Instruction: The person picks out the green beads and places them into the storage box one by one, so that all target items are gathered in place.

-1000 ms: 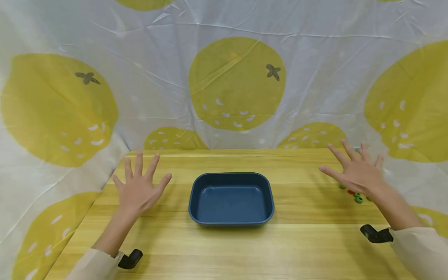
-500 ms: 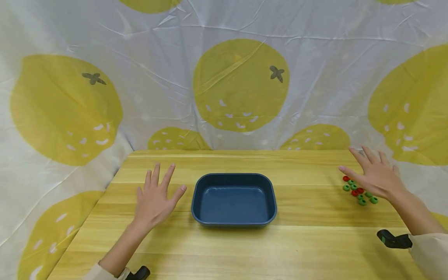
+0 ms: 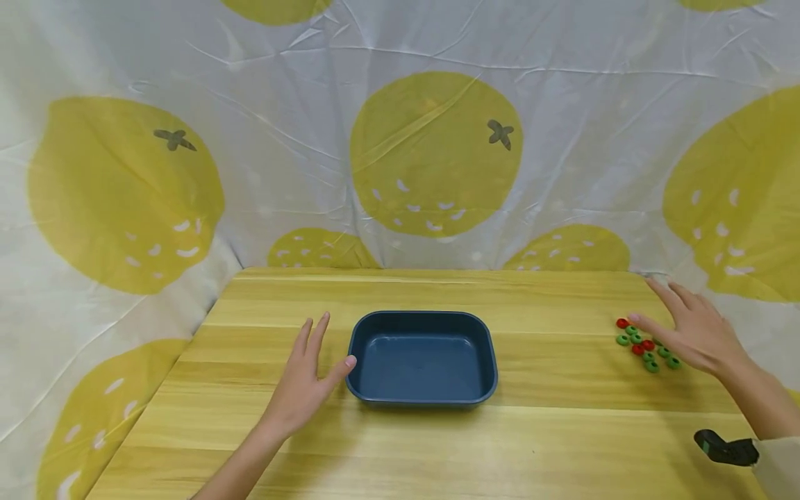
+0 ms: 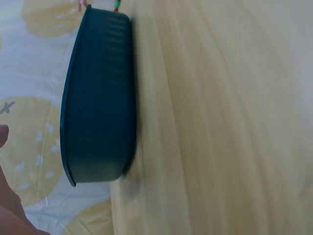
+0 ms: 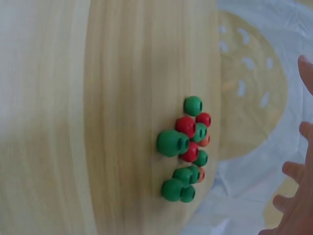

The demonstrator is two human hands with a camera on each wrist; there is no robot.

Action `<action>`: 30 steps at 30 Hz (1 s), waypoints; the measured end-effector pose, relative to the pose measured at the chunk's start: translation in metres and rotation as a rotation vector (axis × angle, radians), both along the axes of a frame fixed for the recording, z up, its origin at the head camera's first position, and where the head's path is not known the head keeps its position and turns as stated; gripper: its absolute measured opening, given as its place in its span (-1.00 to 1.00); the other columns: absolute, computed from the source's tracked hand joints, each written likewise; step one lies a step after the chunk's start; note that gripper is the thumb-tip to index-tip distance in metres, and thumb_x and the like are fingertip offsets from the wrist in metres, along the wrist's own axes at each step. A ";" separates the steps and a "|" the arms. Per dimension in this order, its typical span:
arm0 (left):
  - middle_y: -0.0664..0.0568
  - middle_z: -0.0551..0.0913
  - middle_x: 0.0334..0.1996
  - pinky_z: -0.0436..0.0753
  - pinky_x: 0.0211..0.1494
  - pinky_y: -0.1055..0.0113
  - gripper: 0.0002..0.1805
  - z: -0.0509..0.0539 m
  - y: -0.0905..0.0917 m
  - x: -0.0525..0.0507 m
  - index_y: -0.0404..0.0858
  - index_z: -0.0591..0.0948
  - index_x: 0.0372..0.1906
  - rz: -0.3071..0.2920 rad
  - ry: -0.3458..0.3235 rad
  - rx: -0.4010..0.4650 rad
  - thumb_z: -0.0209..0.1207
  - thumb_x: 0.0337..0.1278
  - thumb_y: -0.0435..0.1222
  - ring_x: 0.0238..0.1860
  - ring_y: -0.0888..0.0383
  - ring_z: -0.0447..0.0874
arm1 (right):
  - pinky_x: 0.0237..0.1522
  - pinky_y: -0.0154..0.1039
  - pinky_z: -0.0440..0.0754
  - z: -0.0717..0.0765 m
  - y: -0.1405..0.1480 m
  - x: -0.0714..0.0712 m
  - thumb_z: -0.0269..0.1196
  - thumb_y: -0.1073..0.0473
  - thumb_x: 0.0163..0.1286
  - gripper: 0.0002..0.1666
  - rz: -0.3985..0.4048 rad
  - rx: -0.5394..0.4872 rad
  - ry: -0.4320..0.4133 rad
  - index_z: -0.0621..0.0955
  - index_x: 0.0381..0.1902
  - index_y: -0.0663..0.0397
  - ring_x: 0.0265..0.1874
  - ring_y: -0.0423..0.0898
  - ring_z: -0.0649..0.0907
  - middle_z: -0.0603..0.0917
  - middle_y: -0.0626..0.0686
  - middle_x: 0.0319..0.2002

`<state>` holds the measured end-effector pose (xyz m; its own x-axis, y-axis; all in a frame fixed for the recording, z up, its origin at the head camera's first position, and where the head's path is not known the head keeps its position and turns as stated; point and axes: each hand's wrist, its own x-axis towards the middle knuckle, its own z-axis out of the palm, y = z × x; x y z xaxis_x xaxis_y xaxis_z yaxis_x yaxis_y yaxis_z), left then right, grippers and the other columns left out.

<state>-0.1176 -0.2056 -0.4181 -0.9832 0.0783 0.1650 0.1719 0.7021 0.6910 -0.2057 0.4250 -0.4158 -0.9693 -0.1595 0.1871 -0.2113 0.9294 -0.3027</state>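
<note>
A dark blue rectangular basin (image 3: 421, 371) stands at the middle of the wooden table. My left hand (image 3: 296, 392) is just left of it, fingers extended, the thumb tip overlapping its left rim in the head view; the left wrist view shows a gap between that hand (image 4: 12, 208) and the basin (image 4: 100, 98). On the right, my right hand (image 3: 703, 337) hovers with loosely extended fingers, holding nothing. Beside and below it lies a loose group of red beads (image 3: 648, 345) and green beads (image 3: 673, 362), with visible holes; the hand may hide some. The right wrist view also shows orange beads (image 5: 204, 140).
A white cloth with large yellow lemon prints (image 3: 437, 153) hangs behind and around the table. Bare wooden tabletop (image 3: 550, 444) spreads in front of the basin and between it and the beads. A black wrist mount (image 3: 725, 448) sits at my right sleeve.
My left hand has moved right, toward the basin's left side, its fingers closer together. My right hand has shifted right, uncovering more beads. The basin stays in place while the view shifts slightly.
</note>
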 end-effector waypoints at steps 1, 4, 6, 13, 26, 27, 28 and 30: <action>-0.26 -0.18 0.64 0.16 0.27 -0.60 -0.03 -0.001 0.002 0.002 0.10 -0.07 0.70 -0.005 -0.019 0.038 0.18 0.42 0.16 0.54 -0.47 -0.06 | -0.06 0.65 0.16 -0.002 0.001 0.001 0.21 -0.20 0.51 0.06 0.001 -0.005 0.007 -0.04 0.69 0.06 0.25 0.73 0.17 0.10 0.64 0.44; -0.18 -0.18 0.65 0.08 0.34 -0.56 0.03 -0.006 0.009 0.009 0.09 -0.08 0.70 -0.011 -0.088 0.166 0.28 0.35 0.13 0.58 -0.38 -0.14 | 0.01 0.63 0.14 -0.008 0.004 0.002 0.22 -0.19 0.51 0.08 -0.009 -0.028 0.003 -0.05 0.68 0.10 0.23 0.74 0.18 0.12 0.68 0.40; -0.14 -0.18 0.66 0.02 0.38 -0.54 0.07 -0.009 0.013 0.013 0.09 -0.09 0.69 -0.003 -0.136 0.248 0.33 0.31 0.10 0.60 -0.33 -0.19 | 0.02 0.64 0.12 -0.012 0.006 0.004 0.21 -0.18 0.52 0.08 -0.011 -0.044 -0.012 -0.08 0.69 0.10 0.23 0.75 0.17 0.12 0.70 0.39; -0.15 -0.19 0.66 -0.01 0.53 -0.26 0.17 -0.017 0.030 0.026 0.14 -0.18 0.69 0.025 -0.279 0.700 0.42 0.26 -0.23 0.62 -0.25 -0.28 | -0.02 0.66 0.11 -0.024 0.017 0.010 0.18 -0.10 0.56 0.04 0.039 -0.111 -0.073 -0.11 0.69 0.09 0.27 0.77 0.12 0.05 0.69 0.42; -0.14 -0.10 0.66 0.08 0.53 -0.19 0.11 -0.033 0.044 0.028 -0.14 -0.07 0.68 0.069 -0.390 1.007 0.37 0.19 -0.51 0.60 -0.21 -0.06 | -0.03 0.60 0.20 -0.041 0.034 0.021 0.19 0.00 0.59 -0.05 0.087 -0.175 -0.137 0.00 0.64 0.30 0.25 0.75 0.18 0.16 0.68 0.40; -0.12 -0.10 0.66 0.08 0.54 -0.17 0.11 -0.034 0.044 0.028 -0.14 -0.05 0.68 0.071 -0.390 1.016 0.37 0.18 -0.51 0.60 -0.21 -0.07 | -0.02 0.59 0.21 -0.042 0.036 0.022 0.19 0.00 0.59 -0.06 0.088 -0.174 -0.141 0.01 0.62 0.34 0.25 0.74 0.19 0.17 0.68 0.39; -0.10 -0.11 0.66 0.08 0.54 -0.16 0.10 -0.035 0.044 0.028 -0.14 -0.04 0.67 0.074 -0.391 1.025 0.37 0.18 -0.52 0.60 -0.20 -0.07 | -0.02 0.59 0.23 -0.044 0.037 0.023 0.20 0.01 0.59 -0.08 0.090 -0.170 -0.141 0.04 0.61 0.37 0.24 0.74 0.21 0.19 0.68 0.38; -0.08 -0.11 0.66 0.09 0.54 -0.13 0.09 -0.036 0.044 0.029 -0.14 -0.02 0.67 0.083 -0.394 1.041 0.36 0.18 -0.53 0.61 -0.19 -0.08 | -0.01 0.60 0.24 -0.048 0.041 0.025 0.18 0.02 0.60 -0.10 0.096 -0.174 -0.165 0.05 0.60 0.40 0.23 0.75 0.22 0.19 0.69 0.37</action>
<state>-0.0888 -0.1613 -0.4544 -0.9770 0.0153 -0.2129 -0.2098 -0.2517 0.9448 -0.1808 0.4657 -0.4641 -0.9711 -0.2311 0.0603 -0.2302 0.8384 -0.4940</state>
